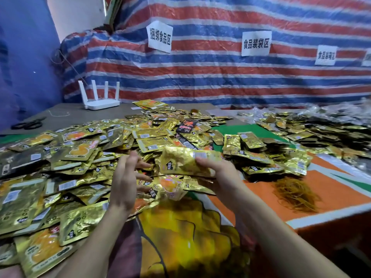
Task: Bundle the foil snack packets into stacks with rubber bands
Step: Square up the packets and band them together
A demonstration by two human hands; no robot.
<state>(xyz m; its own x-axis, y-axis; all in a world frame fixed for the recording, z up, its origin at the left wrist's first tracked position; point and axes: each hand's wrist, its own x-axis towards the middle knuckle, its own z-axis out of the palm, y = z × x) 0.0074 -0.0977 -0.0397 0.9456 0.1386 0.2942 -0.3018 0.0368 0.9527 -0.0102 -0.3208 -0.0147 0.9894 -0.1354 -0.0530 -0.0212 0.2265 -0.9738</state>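
A big heap of gold foil snack packets (80, 157) covers the left and middle of the table. My right hand (218, 173) grips a small stack of gold packets (184, 161), held just above the heap. To its left, my left hand (126, 177) hovers over the heap, fingers spread, holding nothing. A loose pile of brown rubber bands (295, 192) lies on the orange cloth to the right of my right hand.
A white router (100, 99) stands at the back left, with black scissors (28, 123) on the grey table edge. More packets (313, 133) are piled at the right. A striped tarp with paper signs (256, 43) hangs behind. The table drops off at the lower right.
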